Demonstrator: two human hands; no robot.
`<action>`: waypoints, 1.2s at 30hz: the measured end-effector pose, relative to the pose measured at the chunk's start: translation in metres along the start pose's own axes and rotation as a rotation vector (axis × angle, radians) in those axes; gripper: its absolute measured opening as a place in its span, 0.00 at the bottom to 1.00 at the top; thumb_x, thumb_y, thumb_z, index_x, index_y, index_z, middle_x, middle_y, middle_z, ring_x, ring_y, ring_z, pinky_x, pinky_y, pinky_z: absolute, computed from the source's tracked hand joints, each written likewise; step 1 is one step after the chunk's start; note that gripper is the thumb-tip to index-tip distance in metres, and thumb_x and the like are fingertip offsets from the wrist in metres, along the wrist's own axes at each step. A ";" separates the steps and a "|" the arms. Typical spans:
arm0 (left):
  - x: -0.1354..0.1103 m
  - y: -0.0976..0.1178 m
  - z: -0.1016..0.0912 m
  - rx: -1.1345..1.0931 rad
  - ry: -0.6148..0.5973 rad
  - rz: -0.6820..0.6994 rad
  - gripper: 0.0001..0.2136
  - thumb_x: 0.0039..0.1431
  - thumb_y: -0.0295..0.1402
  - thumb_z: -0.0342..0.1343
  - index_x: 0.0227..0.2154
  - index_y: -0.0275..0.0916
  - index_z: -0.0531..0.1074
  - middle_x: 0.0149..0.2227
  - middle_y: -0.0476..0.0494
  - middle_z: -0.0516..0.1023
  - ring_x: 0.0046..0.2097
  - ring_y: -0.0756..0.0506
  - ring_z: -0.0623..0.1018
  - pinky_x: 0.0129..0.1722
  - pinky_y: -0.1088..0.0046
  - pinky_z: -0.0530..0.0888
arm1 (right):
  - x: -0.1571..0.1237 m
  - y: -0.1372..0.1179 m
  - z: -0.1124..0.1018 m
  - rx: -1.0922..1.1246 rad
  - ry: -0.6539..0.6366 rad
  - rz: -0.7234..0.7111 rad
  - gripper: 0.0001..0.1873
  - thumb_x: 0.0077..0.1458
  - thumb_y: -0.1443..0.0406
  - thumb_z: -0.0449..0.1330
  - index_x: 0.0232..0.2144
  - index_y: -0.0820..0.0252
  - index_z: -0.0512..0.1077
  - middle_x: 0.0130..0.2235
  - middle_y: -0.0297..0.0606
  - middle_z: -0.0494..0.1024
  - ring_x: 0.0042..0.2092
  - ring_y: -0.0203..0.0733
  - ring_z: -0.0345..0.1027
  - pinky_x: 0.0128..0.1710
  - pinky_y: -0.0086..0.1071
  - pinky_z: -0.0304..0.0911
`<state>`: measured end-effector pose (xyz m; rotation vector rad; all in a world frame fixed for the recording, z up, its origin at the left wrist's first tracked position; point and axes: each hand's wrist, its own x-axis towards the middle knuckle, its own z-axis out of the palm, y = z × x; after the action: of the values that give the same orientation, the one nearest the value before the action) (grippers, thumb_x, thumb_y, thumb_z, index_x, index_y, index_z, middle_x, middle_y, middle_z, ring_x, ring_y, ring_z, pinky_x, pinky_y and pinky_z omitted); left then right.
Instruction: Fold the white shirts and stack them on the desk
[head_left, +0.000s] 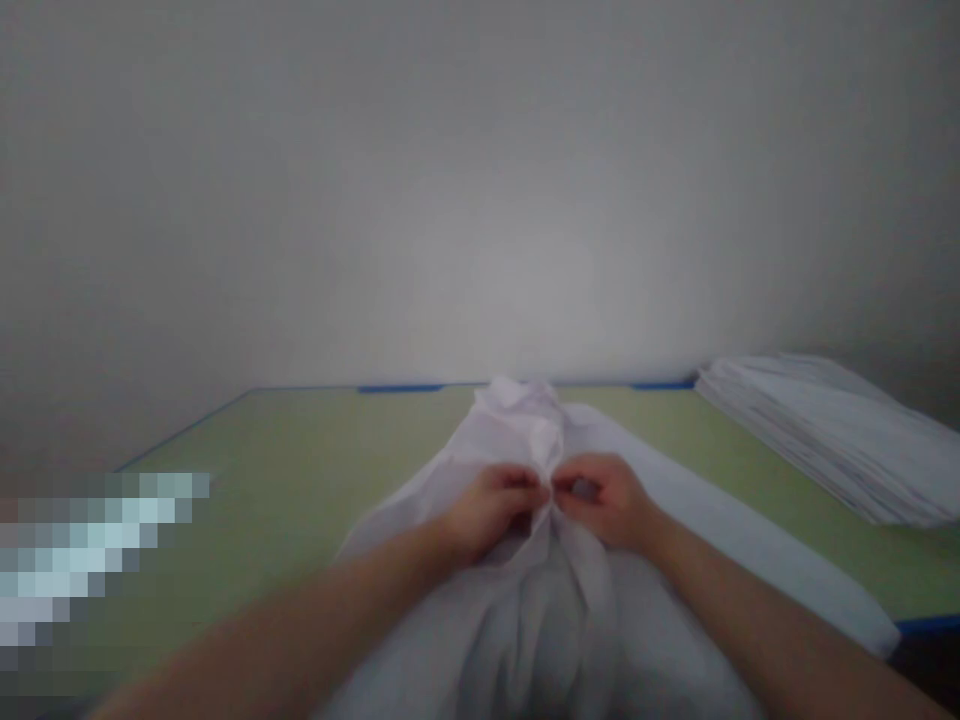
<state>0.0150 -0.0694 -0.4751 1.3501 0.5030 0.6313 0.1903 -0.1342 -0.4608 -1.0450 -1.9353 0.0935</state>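
One white garment (540,600) lying on one green table (300,470), left hand (491,510) and right hand (607,505) both pinching its gathered middle, one stack of white cloths (832,430) resting beside.

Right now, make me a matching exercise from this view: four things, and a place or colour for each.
1 left hand
2 right hand
3 table
4 stack of white sheets

A green, blue edge
B on the table's right side
C pinches the white cloth from its left
D pinches it from its right

Pairs: 1-C, 2-D, 3-A, 4-B
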 end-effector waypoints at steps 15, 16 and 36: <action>0.000 -0.001 -0.002 -0.087 -0.080 -0.015 0.11 0.40 0.33 0.65 0.24 0.34 0.69 0.19 0.52 0.65 0.21 0.55 0.65 0.22 0.79 0.58 | 0.001 0.008 -0.001 0.229 -0.090 0.187 0.08 0.46 0.61 0.65 0.26 0.60 0.76 0.27 0.34 0.77 0.29 0.34 0.69 0.31 0.26 0.63; 0.000 -0.001 -0.003 -0.083 -0.083 -0.014 0.11 0.40 0.33 0.65 0.24 0.34 0.69 0.19 0.52 0.66 0.21 0.55 0.66 0.22 0.78 0.58 | 0.001 0.008 -0.001 0.225 -0.100 0.190 0.08 0.46 0.61 0.65 0.27 0.60 0.76 0.27 0.34 0.77 0.29 0.35 0.69 0.31 0.26 0.63; -0.004 0.001 0.000 0.755 0.086 0.261 0.11 0.53 0.36 0.51 0.20 0.36 0.70 0.20 0.51 0.66 0.24 0.52 0.63 0.23 0.77 0.57 | -0.002 0.013 0.003 -0.283 -0.180 -0.164 0.13 0.58 0.58 0.54 0.31 0.58 0.74 0.27 0.37 0.74 0.31 0.37 0.65 0.32 0.29 0.56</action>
<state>0.0121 -0.0724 -0.4743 2.1330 0.6760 0.7488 0.1969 -0.1268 -0.4694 -1.0850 -2.2368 -0.1897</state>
